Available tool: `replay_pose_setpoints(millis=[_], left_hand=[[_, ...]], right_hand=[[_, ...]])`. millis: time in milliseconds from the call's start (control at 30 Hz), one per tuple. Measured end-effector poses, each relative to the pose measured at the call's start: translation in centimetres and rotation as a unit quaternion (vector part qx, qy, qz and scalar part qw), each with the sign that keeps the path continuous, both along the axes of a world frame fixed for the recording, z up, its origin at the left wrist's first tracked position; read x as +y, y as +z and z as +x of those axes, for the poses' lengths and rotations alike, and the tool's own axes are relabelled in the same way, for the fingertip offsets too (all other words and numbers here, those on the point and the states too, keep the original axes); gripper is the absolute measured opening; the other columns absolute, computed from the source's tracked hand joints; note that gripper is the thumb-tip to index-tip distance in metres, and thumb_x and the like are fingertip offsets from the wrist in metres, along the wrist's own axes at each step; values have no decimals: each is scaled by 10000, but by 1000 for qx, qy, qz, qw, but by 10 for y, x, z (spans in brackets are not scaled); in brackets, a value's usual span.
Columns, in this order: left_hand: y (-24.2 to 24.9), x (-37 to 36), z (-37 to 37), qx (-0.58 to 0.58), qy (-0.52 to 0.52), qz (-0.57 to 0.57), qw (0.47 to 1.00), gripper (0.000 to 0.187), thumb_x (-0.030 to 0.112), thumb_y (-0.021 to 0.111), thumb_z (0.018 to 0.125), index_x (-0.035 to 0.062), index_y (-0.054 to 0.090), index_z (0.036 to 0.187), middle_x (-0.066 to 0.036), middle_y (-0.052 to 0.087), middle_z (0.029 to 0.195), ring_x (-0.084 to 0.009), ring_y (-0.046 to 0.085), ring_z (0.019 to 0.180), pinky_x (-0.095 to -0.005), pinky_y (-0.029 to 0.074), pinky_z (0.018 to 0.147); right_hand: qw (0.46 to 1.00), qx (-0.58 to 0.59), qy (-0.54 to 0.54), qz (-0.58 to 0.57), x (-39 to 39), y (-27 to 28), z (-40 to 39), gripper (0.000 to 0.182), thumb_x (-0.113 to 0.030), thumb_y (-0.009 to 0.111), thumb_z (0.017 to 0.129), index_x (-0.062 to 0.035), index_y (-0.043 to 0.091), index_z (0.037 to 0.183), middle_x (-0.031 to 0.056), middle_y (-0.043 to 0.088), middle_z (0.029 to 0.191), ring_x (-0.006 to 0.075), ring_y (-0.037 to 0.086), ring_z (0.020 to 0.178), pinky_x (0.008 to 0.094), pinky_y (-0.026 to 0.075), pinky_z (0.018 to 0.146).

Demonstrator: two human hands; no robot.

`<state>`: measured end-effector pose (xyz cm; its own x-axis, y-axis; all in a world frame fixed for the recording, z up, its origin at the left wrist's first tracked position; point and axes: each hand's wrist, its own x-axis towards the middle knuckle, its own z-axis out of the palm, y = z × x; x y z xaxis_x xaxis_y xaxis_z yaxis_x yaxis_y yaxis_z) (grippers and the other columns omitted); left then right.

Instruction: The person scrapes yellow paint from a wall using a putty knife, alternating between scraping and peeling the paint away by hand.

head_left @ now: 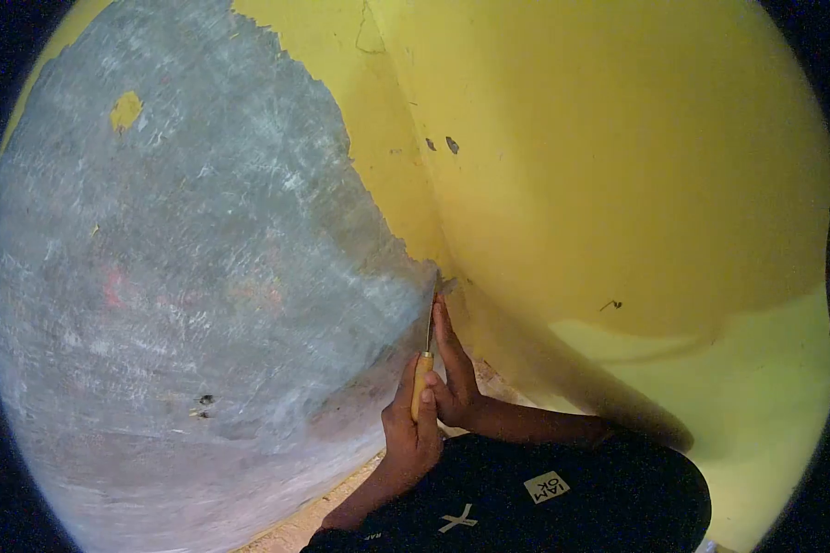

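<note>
My left hand (409,429) is wrapped round the yellowish wooden handle of a scraper (422,376), thumb lying along it. Seen nearly edge-on, the thin metal blade points up, and its tip meets the wall at the inside corner. My right hand (456,382) is at the scraper too, its thumb by the handle and its fingers stretched up along the blade, pressed against it. The tip touches the ragged lower edge of the yellow paint (415,207), beside the bared grey wall (249,221).
A yellow wall (636,166) fills the right side, with small chipped spots near the corner. One yellow patch (125,111) remains on the grey surface. Pale floor (304,521) shows below the left wall. My dark shirt (526,498) covers the bottom.
</note>
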<state>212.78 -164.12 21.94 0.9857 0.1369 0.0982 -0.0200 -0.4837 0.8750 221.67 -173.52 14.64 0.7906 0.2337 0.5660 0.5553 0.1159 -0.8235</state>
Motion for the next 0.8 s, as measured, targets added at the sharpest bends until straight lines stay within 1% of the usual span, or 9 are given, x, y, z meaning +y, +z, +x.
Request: replay_pose_setpoints(millis=[167, 367, 467, 500, 533, 600, 633, 733, 800], left_hand=[[4, -6, 7, -55, 5, 33, 998, 482, 230, 411, 1082, -82, 449, 1448, -350, 682, 1070, -444, 734, 950, -450, 578, 818], [-4, -16, 7, -98, -1, 29, 995, 464, 204, 450, 1076, -67, 459, 1452, -351, 687, 1068, -473, 723, 983, -449, 573, 839], [-7, -18, 8, -95, 3, 29, 995, 461, 224, 465, 1080, -58, 485, 1445, -346, 685, 1096, -457, 724, 1004, -427, 568, 858], [-5, -19, 5, -49, 2, -45, 998, 461, 268, 397, 1109, -25, 537, 1436, -274, 636, 1348, -330, 618, 1270, -417, 459, 1076], [-7, -18, 5, -50, 12, -47, 998, 461, 268, 397, 1109, -25, 537, 1436, -274, 636, 1348, -330, 618, 1270, -417, 459, 1076], [-22, -13, 8, -129, 40, -37, 990, 452, 264, 414, 1110, -19, 540, 1439, -211, 689, 1245, -265, 682, 1103, -388, 521, 972], [-30, -9, 6, -84, 70, -81, 991, 453, 283, 438, 1113, -6, 544, 1445, -77, 687, 978, -136, 626, 765, -293, 520, 697], [-12, -11, -3, -31, 64, -198, 978, 458, 302, 450, 1116, 2, 547, 1448, 34, 551, 796, -39, 419, 592, -228, 353, 519], [-15, -20, -12, -58, 86, -179, 978, 456, 306, 451, 1117, 8, 550, 1448, 47, 516, 762, -26, 384, 571, -224, 310, 498]], right_hand=[[1000, 7, -7, -22, -3, 3, 2, 926, -528, 425, 1021, 93, 66, 1606, 316, 103, 1678, 442, 121, 1568, 477, 129, 1268], [999, 34, -20, -2, -6, 18, 0, 928, -559, 384, 1015, 89, 81, 1608, 323, 134, 1669, 442, 160, 1560, 461, 162, 1264], [1000, 2, -13, 4, -11, 3, 5, 924, -553, 364, 1020, 106, 74, 1599, 329, 130, 1667, 443, 166, 1558, 461, 175, 1260], [1000, 1, -6, -30, -16, 5, 6, 884, -501, 364, 1041, 118, 59, 1593, 331, 111, 1670, 441, 143, 1563, 470, 144, 1265], [999, -1, 4, -32, -15, 7, 5, 884, -501, 364, 1041, 118, 59, 1593, 331, 111, 1670, 441, 143, 1563, 470, 144, 1265], [999, -16, -5, -51, -12, 14, 1, 820, -410, 388, 1055, 119, 66, 1593, 331, 97, 1672, 440, 118, 1568, 479, 105, 1270], [999, -19, 4, -51, -12, 15, 0, 820, -410, 388, 1055, 119, 66, 1593, 331, 97, 1672, 440, 118, 1568, 479, 105, 1270], [997, -10, 12, -78, -14, 20, -4, 797, -324, 444, 1045, 119, 70, 1593, 323, 95, 1677, 436, 101, 1571, 483, 83, 1271], [998, -22, 39, -46, -14, 22, -9, 802, -287, 491, 1026, 110, 90, 1596, 314, 109, 1679, 428, 108, 1573, 481, 101, 1271]])
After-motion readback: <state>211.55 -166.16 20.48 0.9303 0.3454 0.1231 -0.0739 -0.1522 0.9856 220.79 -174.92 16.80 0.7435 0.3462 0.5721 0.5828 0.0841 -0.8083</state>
